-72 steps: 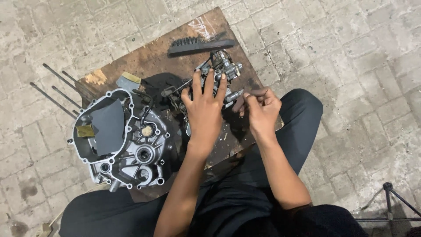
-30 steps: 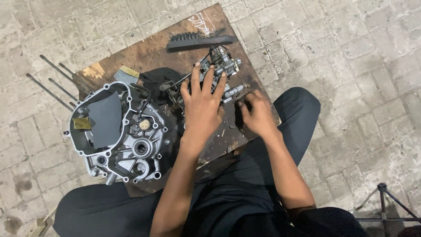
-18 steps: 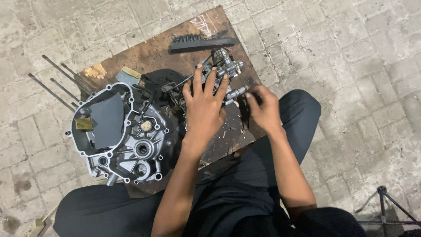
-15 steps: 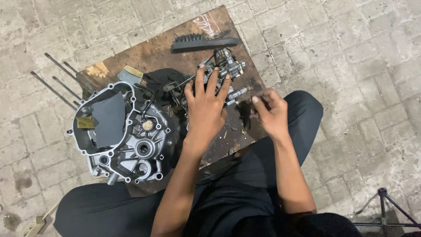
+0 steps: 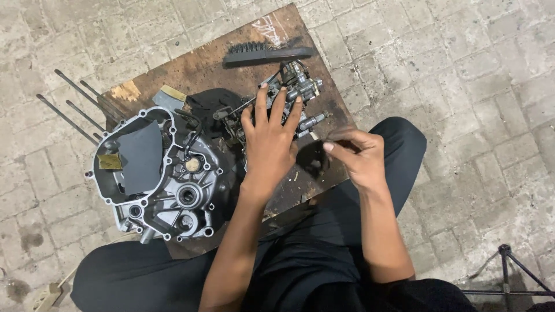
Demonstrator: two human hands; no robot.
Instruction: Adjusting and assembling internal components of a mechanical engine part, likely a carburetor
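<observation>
My left hand lies flat with spread fingers on a small grey metal carburettor-like assembly at the middle of a worn wooden board. Its fingertips touch the assembly's top. My right hand hovers just right of it, above the board's right edge, with thumb and fingertips pinched together. No object shows between them. A short metal shaft sticks out of the assembly toward my right hand.
A large grey engine crankcase half fills the board's left, with a dark abrasive sheet in it. A black brush lies at the far edge. Long metal rods rest on the brick floor. A stand leg is lower right.
My right hand has drawn back to the right, away from the assembly's shaft, with its fingers still pinched. My left hand stays pressed on the assembly.
</observation>
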